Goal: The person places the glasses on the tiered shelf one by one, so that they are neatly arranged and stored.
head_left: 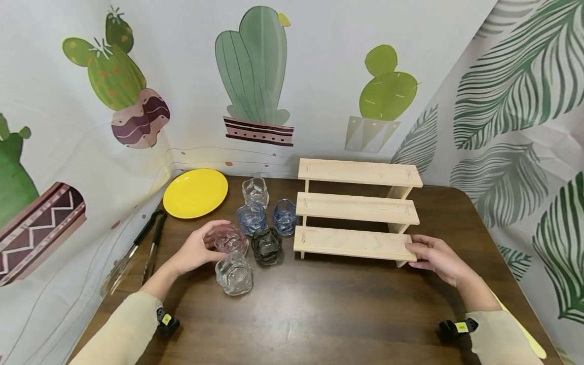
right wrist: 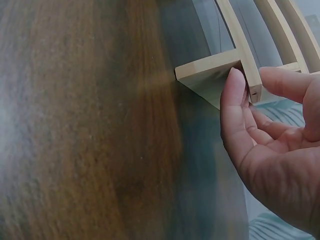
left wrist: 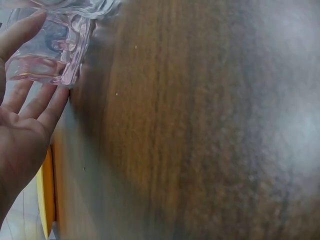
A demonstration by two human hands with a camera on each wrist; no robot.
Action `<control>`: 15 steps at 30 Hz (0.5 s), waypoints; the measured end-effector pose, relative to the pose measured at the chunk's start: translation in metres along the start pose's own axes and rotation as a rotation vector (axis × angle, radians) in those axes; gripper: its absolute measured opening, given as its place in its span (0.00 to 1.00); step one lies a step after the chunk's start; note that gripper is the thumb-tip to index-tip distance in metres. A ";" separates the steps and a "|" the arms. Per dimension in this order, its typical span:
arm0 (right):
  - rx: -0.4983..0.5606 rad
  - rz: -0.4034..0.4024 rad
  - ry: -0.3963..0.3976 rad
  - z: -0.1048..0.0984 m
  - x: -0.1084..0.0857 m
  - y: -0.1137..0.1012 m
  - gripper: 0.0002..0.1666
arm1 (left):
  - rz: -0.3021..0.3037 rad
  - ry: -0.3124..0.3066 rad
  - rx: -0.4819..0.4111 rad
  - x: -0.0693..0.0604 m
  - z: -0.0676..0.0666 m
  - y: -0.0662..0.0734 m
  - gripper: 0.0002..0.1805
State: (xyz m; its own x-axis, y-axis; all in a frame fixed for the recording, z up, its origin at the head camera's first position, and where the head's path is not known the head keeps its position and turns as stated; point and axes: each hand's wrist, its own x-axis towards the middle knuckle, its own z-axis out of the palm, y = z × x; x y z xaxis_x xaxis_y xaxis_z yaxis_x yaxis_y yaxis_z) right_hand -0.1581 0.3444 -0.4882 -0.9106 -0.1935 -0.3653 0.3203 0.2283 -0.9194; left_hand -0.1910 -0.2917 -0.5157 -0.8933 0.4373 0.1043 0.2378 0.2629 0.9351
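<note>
Your left hand (head_left: 198,248) clasps the pink glass (head_left: 231,240); sideways drift could knock the front clear glass (head_left: 234,275). Your right hand (head_left: 439,258) pinches the wooden shelf (head_left: 353,243); tugging could skew it.

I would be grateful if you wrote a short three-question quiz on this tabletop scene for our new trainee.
1. Multiple choice: which step of the wooden stand does the right hand grip?
A) top
B) middle
C) bottom
2. True or false: in the head view, the yellow plate lies to the right of the wooden stand.
3. Fill the blank: the glass between the left hand's thumb and fingers is tinted ____.

Key:
1. C
2. False; it lies to the left.
3. Pink
</note>
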 end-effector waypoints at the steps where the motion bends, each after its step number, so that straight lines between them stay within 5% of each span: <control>1: 0.004 0.000 -0.004 -0.001 0.000 0.001 0.46 | -0.008 0.004 0.000 0.000 0.000 0.000 0.46; 15: 0.110 -0.006 -0.071 -0.012 0.001 0.004 0.46 | -0.045 0.100 -0.026 -0.004 0.000 0.003 0.45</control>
State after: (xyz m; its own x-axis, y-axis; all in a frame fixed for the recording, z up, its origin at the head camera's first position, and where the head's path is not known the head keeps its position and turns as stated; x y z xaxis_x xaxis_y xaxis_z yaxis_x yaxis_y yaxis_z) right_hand -0.1606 0.3564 -0.4906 -0.8929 -0.2627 -0.3656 0.3451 0.1221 -0.9306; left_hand -0.1869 -0.2923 -0.5131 -0.9368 0.3371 0.0939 0.1876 0.2574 0.9479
